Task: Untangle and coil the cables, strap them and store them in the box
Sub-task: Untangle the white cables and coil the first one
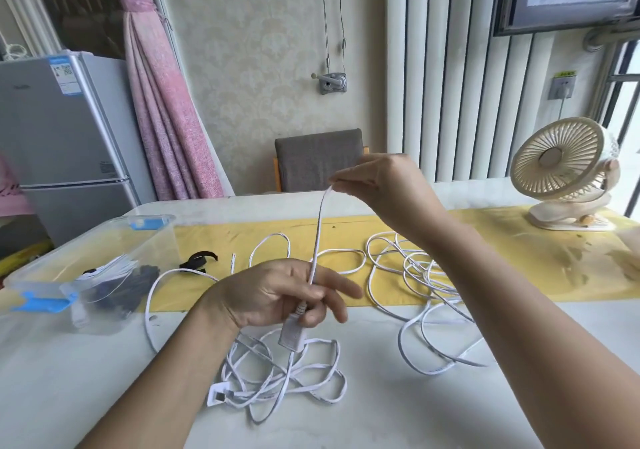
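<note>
White table (381, 414) fills the near view; yellow runner (519, 265) lies across it left to right; grey fridge (62, 137) far left; cream fan (561, 161) stands far right on the table. Clear box (152, 240) with blue latches sits open at left, with a white bundle (110, 265) and a black bundle (138, 275) inside. Loose white cable tangle (422, 275) lies right of centre, across the runner's near edge; second tangle (284, 372) lies near centre, its white plug (216, 396) at its left end. Right hand (384, 185) is raised and pinches the flat white cable (320, 227); the cable runs taut down to the left hand (277, 292), whose fingers curl round it; the connector (292, 332) hangs just under that hand. Black strap (199, 261) lies on the runner just right of the box.
</note>
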Action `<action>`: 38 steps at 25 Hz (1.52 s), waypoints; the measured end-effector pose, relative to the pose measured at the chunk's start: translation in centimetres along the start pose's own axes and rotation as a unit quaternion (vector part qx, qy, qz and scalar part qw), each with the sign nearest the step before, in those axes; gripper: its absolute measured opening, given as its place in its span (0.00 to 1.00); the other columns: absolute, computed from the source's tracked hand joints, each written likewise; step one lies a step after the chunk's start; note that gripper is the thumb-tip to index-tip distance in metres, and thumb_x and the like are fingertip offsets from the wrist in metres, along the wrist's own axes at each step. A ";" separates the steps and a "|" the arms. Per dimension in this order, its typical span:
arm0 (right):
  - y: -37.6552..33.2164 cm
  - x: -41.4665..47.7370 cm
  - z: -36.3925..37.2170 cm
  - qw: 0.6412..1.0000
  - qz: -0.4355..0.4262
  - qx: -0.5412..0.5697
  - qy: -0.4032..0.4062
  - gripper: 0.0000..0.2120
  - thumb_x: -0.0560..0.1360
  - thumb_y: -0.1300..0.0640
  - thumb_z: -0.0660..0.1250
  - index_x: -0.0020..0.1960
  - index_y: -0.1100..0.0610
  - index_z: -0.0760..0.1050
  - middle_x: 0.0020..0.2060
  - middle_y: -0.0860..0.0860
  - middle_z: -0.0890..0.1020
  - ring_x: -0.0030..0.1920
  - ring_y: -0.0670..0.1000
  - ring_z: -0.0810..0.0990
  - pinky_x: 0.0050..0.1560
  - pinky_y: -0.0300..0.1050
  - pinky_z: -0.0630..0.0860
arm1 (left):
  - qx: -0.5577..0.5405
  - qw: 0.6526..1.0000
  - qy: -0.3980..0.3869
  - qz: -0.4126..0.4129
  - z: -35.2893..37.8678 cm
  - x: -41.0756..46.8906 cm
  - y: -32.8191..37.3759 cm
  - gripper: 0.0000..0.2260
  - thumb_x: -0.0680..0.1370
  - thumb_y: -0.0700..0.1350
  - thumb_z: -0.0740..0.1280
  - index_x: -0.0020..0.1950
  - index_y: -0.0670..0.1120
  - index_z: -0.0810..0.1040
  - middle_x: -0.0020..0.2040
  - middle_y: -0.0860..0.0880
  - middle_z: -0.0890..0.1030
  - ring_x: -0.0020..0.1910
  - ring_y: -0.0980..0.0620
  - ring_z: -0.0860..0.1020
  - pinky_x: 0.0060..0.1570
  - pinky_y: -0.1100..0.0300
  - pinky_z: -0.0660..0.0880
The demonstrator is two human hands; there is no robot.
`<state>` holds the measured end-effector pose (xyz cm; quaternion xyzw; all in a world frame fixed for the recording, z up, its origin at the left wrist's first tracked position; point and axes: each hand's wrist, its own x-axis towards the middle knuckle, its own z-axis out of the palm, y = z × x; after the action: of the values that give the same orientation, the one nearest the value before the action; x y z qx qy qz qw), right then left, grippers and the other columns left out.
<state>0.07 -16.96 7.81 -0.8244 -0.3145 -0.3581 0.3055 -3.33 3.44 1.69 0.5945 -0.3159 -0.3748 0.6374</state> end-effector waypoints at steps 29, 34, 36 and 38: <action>-3.1 -2.7 4.3 0.934 0.060 -0.092 -0.338 0.09 0.78 0.58 0.63 0.52 0.60 0.80 0.39 0.57 0.81 0.41 0.59 0.77 0.38 0.45 0.72 | -0.515 0.819 0.065 0.247 -5.1 -2.4 1.1 0.16 0.79 0.37 0.57 0.66 0.34 0.69 0.33 0.44 0.73 0.26 0.51 0.60 0.25 0.58 0.56; -4.9 -2.8 4.3 0.916 0.055 -0.062 -0.393 0.08 0.77 0.55 0.64 0.48 0.55 0.81 0.31 0.51 0.76 0.37 0.56 0.76 0.37 0.43 0.72 | -0.361 0.827 0.286 0.323 -3.6 -1.2 2.1 0.16 0.62 0.30 0.71 0.47 0.41 0.81 0.35 0.53 0.76 0.25 0.59 0.67 0.24 0.67 0.66; -5.4 -2.7 3.9 0.912 0.042 -0.065 -0.402 0.07 0.77 0.54 0.65 0.50 0.52 0.82 0.27 0.45 0.71 0.32 0.52 0.73 0.36 0.43 0.70 | -0.247 0.832 0.371 0.331 -2.7 -0.7 2.5 0.14 0.66 0.32 0.67 0.49 0.44 0.78 0.36 0.54 0.75 0.26 0.60 0.67 0.25 0.70 0.64; -5.7 -2.6 3.5 0.913 0.028 -0.076 -0.399 0.09 0.77 0.54 0.65 0.54 0.51 0.81 0.27 0.44 0.71 0.32 0.50 0.72 0.36 0.42 0.68 | -0.118 0.823 0.451 0.324 -2.0 -0.3 2.6 0.13 0.75 0.29 0.57 0.50 0.44 0.75 0.36 0.53 0.74 0.25 0.61 0.64 0.24 0.71 0.61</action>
<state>-4.17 -11.66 5.40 -0.9278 -0.3591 -0.0136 0.1004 -1.46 4.76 4.14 0.4806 -0.1211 0.1288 0.8589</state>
